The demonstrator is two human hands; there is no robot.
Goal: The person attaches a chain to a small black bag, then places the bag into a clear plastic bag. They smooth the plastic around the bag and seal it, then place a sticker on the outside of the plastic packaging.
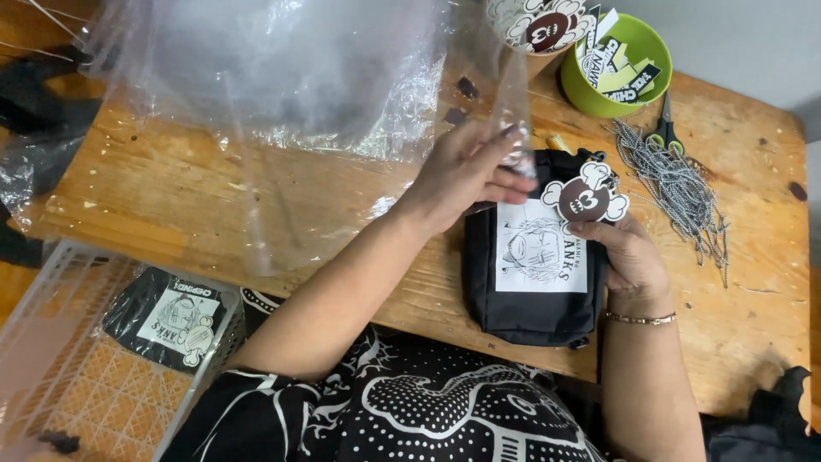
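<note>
A small black pouch (pixel 534 312) with a white printed patch lies on the wooden table (pixel 256 205) in front of me. My left hand (pixel 466 175) pinches a clear plastic bag (pixel 282 77) above the pouch's top edge. My right hand (pixel 629 252) holds the pouch's right side. Its thumb rests by a brown and white cartoon tag (pixel 588 197) attached at the pouch's top.
A green bowl (pixel 590 94) of stickers stands at the back right, scissors (pixel 663 128) beside it. A pile of silver ball chains (pixel 676 184) lies right of the pouch. A white plastic basket (pixel 77 359) at lower left holds another bagged pouch (pixel 175 316).
</note>
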